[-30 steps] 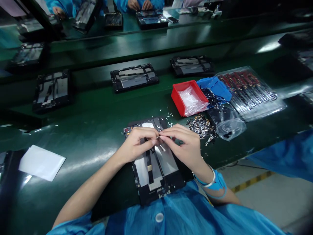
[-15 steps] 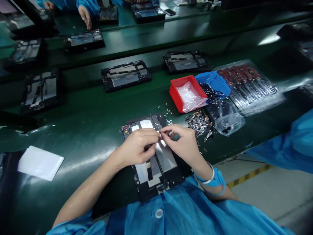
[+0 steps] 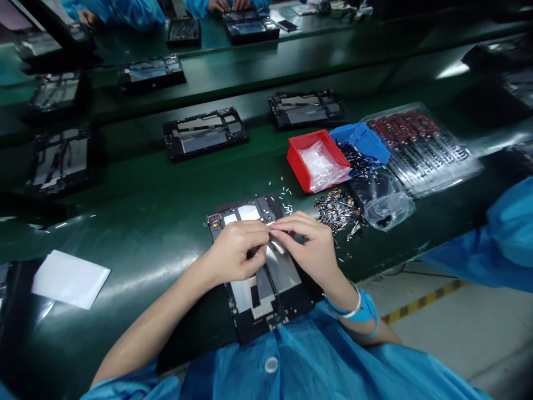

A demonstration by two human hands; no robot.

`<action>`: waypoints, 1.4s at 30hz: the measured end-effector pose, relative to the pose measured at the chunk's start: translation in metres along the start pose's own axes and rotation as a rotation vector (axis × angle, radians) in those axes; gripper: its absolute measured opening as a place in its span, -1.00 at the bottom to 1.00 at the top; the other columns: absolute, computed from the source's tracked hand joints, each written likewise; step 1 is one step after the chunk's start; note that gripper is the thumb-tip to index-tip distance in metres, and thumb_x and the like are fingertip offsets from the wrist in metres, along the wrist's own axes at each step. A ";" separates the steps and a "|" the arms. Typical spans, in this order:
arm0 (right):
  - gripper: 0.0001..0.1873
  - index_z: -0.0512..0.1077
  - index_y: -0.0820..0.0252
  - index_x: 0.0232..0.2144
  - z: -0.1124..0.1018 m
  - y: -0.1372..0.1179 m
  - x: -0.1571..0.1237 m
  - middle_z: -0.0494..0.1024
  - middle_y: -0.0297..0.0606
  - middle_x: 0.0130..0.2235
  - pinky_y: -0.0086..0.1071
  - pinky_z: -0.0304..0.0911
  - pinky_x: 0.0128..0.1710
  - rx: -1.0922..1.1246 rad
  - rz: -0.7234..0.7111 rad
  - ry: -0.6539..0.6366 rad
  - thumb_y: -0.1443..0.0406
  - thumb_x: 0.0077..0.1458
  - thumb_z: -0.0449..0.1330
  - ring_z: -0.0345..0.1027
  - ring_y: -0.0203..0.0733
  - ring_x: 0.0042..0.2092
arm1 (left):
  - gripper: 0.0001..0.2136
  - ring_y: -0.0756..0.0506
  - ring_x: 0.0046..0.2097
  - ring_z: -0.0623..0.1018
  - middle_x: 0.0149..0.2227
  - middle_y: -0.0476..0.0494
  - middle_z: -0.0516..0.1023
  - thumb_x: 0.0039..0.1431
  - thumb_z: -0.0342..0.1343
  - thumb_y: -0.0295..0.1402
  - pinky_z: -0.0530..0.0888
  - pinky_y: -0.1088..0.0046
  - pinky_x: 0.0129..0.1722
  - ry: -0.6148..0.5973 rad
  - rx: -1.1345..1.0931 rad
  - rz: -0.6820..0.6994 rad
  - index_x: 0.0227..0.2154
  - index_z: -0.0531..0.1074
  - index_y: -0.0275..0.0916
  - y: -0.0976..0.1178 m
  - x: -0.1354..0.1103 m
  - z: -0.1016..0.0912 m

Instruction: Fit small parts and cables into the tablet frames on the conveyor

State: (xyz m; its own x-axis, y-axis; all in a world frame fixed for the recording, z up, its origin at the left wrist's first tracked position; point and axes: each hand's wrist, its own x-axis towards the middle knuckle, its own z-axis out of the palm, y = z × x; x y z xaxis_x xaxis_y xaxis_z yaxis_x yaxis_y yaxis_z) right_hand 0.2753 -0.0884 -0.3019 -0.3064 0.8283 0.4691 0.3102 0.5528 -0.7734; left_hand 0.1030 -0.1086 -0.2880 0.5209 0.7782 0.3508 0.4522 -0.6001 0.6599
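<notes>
"Where's the piece?"

"Past a white sheet [image 3: 70, 279] at 9 o'clock, a black tablet housing [image 3: 270, 316] lies flat on the green bench [image 3: 125, 233] at 6 o'clock. Its long axis runs about 12 to 6, the far end leaning slightly toward 11."

"And the grip?"

"The left hand [image 3: 237, 250] and right hand [image 3: 306, 241] meet over the housing's upper half. Their fingertips [image 3: 266, 228] close in a narrow pinch on a tiny pale strip [image 3: 270, 224]."

"What's to the right?"

"Around 2 o'clock sit a heap of small metal parts [image 3: 339, 211], a red bin [image 3: 296, 161], a blue tray [image 3: 362, 141], a clear plastic bag [image 3: 391, 211] and a clear pack of red-and-black strips [image 3: 420, 150]."

"Any change from the last look?"

"The pinch sits about the same. A co-worker's hand no longer reaches over the far frame [image 3: 152, 72] at 11 o'clock."
</notes>
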 end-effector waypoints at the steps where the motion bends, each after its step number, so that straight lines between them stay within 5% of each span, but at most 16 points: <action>1: -0.88 0.55 0.13 -0.44 0.000 0.000 0.000 0.65 -0.34 -0.39 -0.31 0.41 -0.34 0.010 0.008 -0.007 0.44 0.05 0.28 0.50 -0.25 -0.35 | -0.77 -0.03 -0.50 0.30 -0.61 -0.02 0.30 0.08 -0.11 -0.57 0.26 0.45 -0.48 -0.004 0.011 0.016 -0.63 0.15 -0.19 0.001 0.000 0.000; 6: -0.84 0.54 0.13 -0.43 -0.004 0.009 -0.001 0.61 -0.35 -0.45 -0.34 0.39 -0.38 -0.089 -0.033 0.010 0.45 0.07 0.20 0.46 -0.26 -0.41 | -0.76 -0.04 -0.46 0.41 -0.54 -0.08 0.43 0.12 -0.08 -0.52 0.35 0.45 -0.43 -0.016 -0.138 -0.063 -0.63 0.23 -0.22 0.002 0.002 -0.004; 11: -0.72 0.59 0.12 -0.38 -0.014 0.028 -0.005 0.64 -0.24 -0.36 -0.25 0.39 -0.32 -0.325 0.064 0.156 0.49 0.05 0.11 0.47 -0.14 -0.30 | -0.73 -0.13 -0.28 0.59 -0.27 -0.27 0.64 0.18 0.03 -0.35 0.48 0.35 -0.27 0.035 -0.618 -0.267 -0.63 0.37 -0.27 0.000 0.002 -0.008; 16: -0.84 0.61 0.08 -0.30 -0.007 0.020 -0.005 0.67 -0.24 -0.29 -0.31 0.42 -0.32 0.284 0.140 -0.088 0.31 0.13 0.20 0.52 -0.18 -0.27 | -0.71 -0.12 -0.44 0.60 -0.40 -0.33 0.64 0.10 0.19 -0.20 0.37 0.51 -0.58 -0.016 -1.167 -0.443 -0.57 0.44 -0.34 -0.007 0.001 0.005; 19: -0.90 0.60 0.06 -0.36 0.001 0.011 -0.001 0.66 -0.23 -0.29 -0.25 0.43 -0.26 0.470 0.083 -0.065 0.29 0.09 0.25 0.51 -0.17 -0.23 | -0.68 -0.10 -0.53 0.58 -0.48 -0.31 0.62 0.05 0.24 -0.17 0.31 0.56 -0.66 -0.055 -1.341 -0.516 -0.58 0.44 -0.36 -0.008 0.002 0.011; 23: -0.93 0.58 0.07 -0.50 0.006 0.009 0.007 0.60 -0.28 -0.42 -0.26 0.39 -0.33 0.493 0.048 -0.021 0.34 -0.01 0.33 0.46 -0.19 -0.35 | -0.65 -0.09 -0.60 0.55 -0.52 -0.30 0.61 -0.01 0.27 -0.13 0.29 0.56 -0.70 -0.154 -1.417 -0.552 -0.58 0.45 -0.37 -0.012 0.003 0.011; 30: -0.95 0.56 0.10 -0.47 0.004 0.010 0.016 0.54 -0.30 -0.47 -0.35 0.32 -0.45 0.427 -0.008 -0.143 0.31 0.01 0.34 0.40 -0.23 -0.41 | -0.65 -0.04 -0.65 0.50 -0.61 -0.17 0.54 -0.08 0.30 -0.11 0.24 0.58 -0.76 -0.229 -1.414 -0.605 -0.58 0.43 -0.34 -0.030 -0.001 0.018; 34: -0.91 0.50 0.13 -0.49 0.002 0.014 0.020 0.51 -0.31 -0.50 -0.40 0.28 -0.50 0.524 0.006 -0.216 0.31 0.03 0.32 0.37 -0.25 -0.44 | -0.67 -0.13 -0.52 0.59 -0.48 -0.27 0.61 -0.01 0.25 -0.11 0.33 0.52 -0.70 -0.349 -1.271 -0.581 -0.45 0.50 -0.36 -0.043 -0.003 -0.002; 36: -0.91 0.48 0.13 -0.48 0.000 0.019 0.022 0.49 -0.32 -0.50 -0.41 0.27 -0.50 0.556 0.020 -0.175 0.32 0.04 0.30 0.37 -0.26 -0.44 | -0.70 -0.11 -0.42 0.61 -0.38 -0.25 0.63 0.07 0.21 -0.15 0.38 0.52 -0.63 -0.187 -0.914 -0.560 -0.35 0.53 -0.35 -0.060 -0.003 -0.030; 38: -0.92 0.48 0.13 -0.48 -0.003 0.026 0.023 0.48 -0.31 -0.47 -0.42 0.27 -0.50 0.512 0.052 -0.072 0.35 0.04 0.28 0.37 -0.26 -0.42 | -0.76 -0.04 -0.33 0.60 -0.34 -0.15 0.62 0.11 0.19 -0.22 0.38 0.56 -0.54 0.223 -0.512 -0.564 -0.34 0.51 -0.34 -0.086 -0.003 -0.068; 42: -0.90 0.47 0.13 -0.50 -0.009 0.036 0.024 0.48 -0.29 -0.41 -0.45 0.32 -0.46 0.365 0.121 0.082 0.40 0.01 0.27 0.41 -0.27 -0.36 | -0.57 0.09 -0.27 0.53 -0.52 -0.01 0.45 0.40 -0.24 -0.30 0.31 0.56 -0.38 0.541 -0.295 -0.573 -0.50 0.39 -0.37 -0.144 -0.003 -0.140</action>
